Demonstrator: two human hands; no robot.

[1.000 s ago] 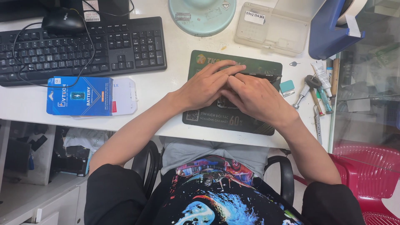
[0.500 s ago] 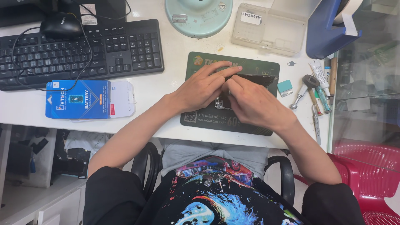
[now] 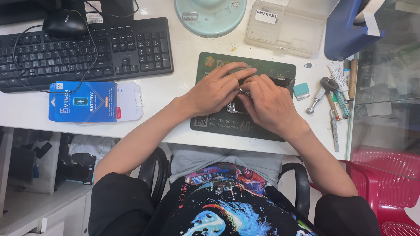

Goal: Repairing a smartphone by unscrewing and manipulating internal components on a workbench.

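A white counter (image 3: 175,94) carries a black keyboard (image 3: 87,50) and mouse (image 3: 65,26) at far left, a blue box (image 3: 83,101) nearer, a dark green mat (image 3: 262,126) in the middle, a clear plastic case (image 3: 284,28) beyond it, and small tools (image 3: 332,94) at right.

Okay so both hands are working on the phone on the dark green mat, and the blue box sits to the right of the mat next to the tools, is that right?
Not quite. In the head view the blue box lies left of the dark green mat, below the keyboard. The rest holds: the left hand and right hand both work on the phone on that mat.
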